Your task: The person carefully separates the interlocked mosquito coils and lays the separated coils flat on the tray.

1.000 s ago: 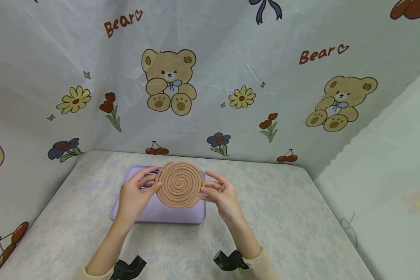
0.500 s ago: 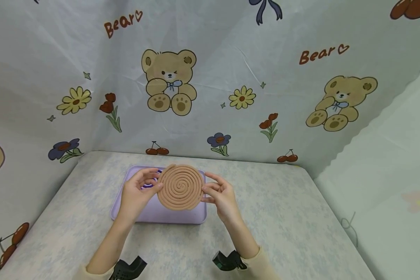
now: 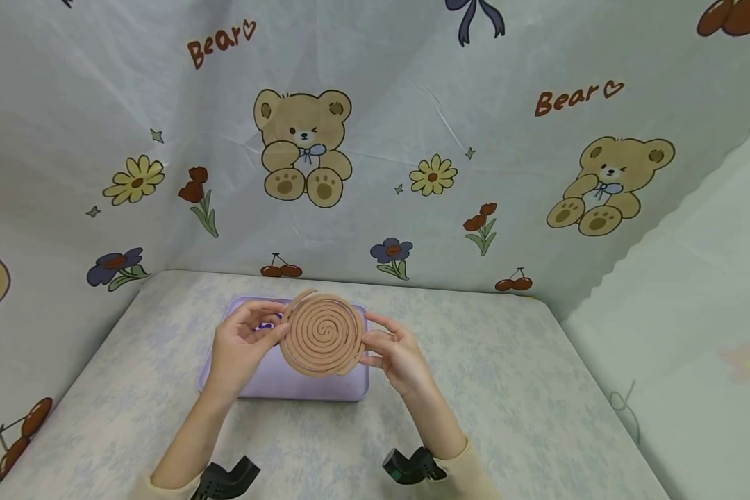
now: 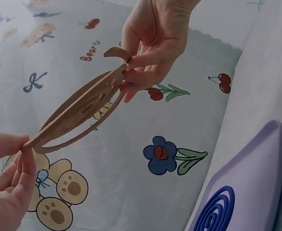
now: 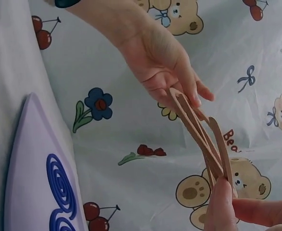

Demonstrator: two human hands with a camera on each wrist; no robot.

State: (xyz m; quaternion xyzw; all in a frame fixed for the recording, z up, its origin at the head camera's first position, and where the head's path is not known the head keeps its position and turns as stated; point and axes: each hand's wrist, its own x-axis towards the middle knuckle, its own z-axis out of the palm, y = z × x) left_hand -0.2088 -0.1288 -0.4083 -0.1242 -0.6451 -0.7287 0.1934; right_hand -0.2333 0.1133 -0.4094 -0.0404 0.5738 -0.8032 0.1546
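Both hands hold a tan mosquito coil upright above the purple tray, its flat spiral face toward the head camera. My left hand pinches its left edge between thumb and fingers. Along the right edge, my right hand grips with thumb and fingers. From the side, in the left wrist view, the coil shows strands spread apart, with a curved free end beside the right hand. The right wrist view shows gaps between the strands too.
The purple tray rests on the pale marbled table, below and behind the hands. Linked blue spirals lie in it, mostly hidden by the left hand in the head view. A bear-print cloth hangs behind the table.
The mosquito coil dipped slightly, then its outer strand lifted away at the upper left and a gap showed at the right. My left hand shifted a little left; the grips stay.
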